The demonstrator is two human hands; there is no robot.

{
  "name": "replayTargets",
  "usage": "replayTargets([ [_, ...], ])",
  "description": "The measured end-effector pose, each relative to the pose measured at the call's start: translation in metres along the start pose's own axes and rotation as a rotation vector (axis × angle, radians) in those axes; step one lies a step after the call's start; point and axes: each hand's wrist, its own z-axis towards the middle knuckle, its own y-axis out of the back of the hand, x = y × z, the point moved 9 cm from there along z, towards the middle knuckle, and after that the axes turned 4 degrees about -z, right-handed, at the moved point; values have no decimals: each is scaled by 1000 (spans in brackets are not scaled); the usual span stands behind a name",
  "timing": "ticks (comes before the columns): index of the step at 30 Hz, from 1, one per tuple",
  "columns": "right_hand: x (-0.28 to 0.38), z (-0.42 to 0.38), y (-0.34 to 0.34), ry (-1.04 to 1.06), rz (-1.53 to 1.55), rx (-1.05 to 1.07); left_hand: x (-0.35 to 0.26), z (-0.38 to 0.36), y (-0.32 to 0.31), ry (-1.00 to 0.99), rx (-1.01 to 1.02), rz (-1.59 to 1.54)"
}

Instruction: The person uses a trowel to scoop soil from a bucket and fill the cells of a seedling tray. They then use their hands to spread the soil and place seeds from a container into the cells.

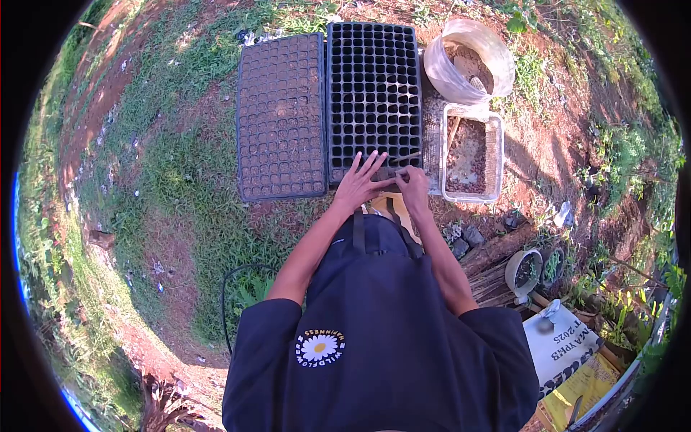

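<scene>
My left hand (360,182) lies spread at the near edge of a black seedling tray (374,93), its fingers reaching over the closest cells. Beside it, at the tray's near right corner, my right hand (412,189) has its fingers pinched together. A thin stick (408,156) slants across the cells right at those fingertips. Most cells of this tray look dark and hollow, while the nearest row appears brownish. Against its left side stands a second seedling tray (281,119) with its cells filled with brown soil.
Right of the trays, a clear rectangular basin (498,155) holds brown material and a small stick. Behind it stands a translucent round container (440,61). Logs (497,245), a bucket (509,277) and a printed white sack (561,338) lie at the lower right. Grass surrounds the left.
</scene>
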Motion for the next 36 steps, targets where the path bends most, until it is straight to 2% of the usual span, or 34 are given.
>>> replayTargets([
  [15,28,1,-2,248,-95,-19,9,3,-14,-7,50,41],
  [20,27,0,-4,272,-114,-21,11,3,-14,3,57,40],
  [24,32,-4,-4,343,-131,-27,11,3,-11,-4,17,1],
  [34,30,-8,-3,348,-122,5,11,4,-15,8,76,38],
  [36,30,-13,10,351,-43,-97,11,4,-14,9,77,37],
])
